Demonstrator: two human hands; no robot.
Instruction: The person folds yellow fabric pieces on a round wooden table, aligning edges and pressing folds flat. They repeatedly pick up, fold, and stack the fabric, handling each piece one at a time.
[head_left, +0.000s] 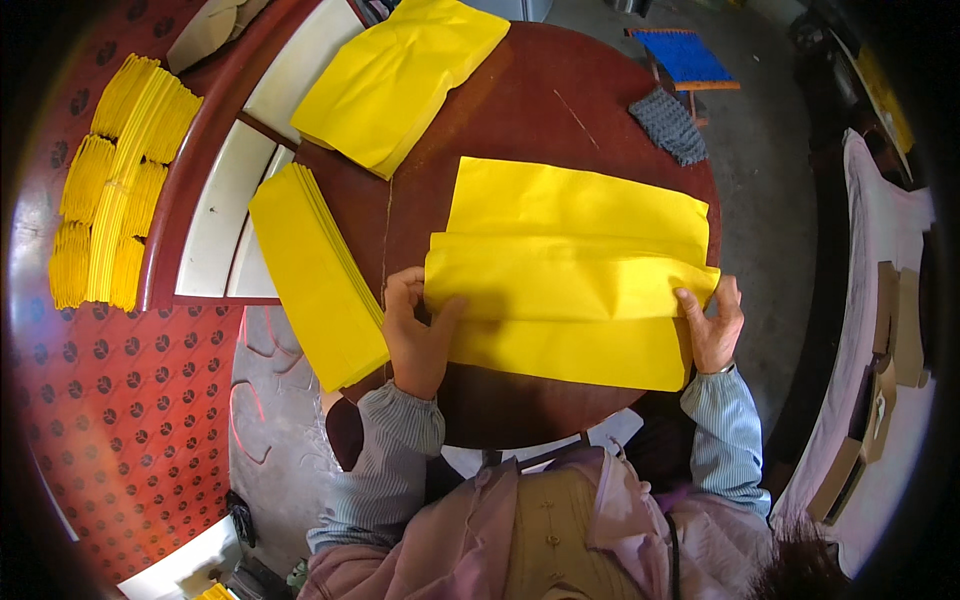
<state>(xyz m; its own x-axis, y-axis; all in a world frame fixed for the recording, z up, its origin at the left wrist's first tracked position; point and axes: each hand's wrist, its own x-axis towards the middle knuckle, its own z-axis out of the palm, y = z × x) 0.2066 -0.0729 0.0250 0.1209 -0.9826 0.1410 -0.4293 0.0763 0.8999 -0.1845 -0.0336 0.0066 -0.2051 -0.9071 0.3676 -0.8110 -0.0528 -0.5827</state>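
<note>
Holding a yellow sheet [580, 270] by both ends, a person sits at a round, dark red worktop, seen from above. The sheet lies near the worktop's front edge, with a folded band running across its middle from one hand to the other. The left hand [415, 340] grips the band's left end, thumb on top and fingers curled at the edge. The right hand [714, 325] pinches the right end between thumb and fingers. The band has a slight dent toward the right, and wider parts of the sheet show beyond it and nearer the body.

For a neat fold, it would likely help to draw both ends gently apart until that dent flattens, keep the band's edges parallel, and press the crease from the middle outward. Soft material like this could skew if one hand pulls harder. A long folded yellow bundle [315, 285] lies just left of the left hand, so that elbow should stay clear.
</note>
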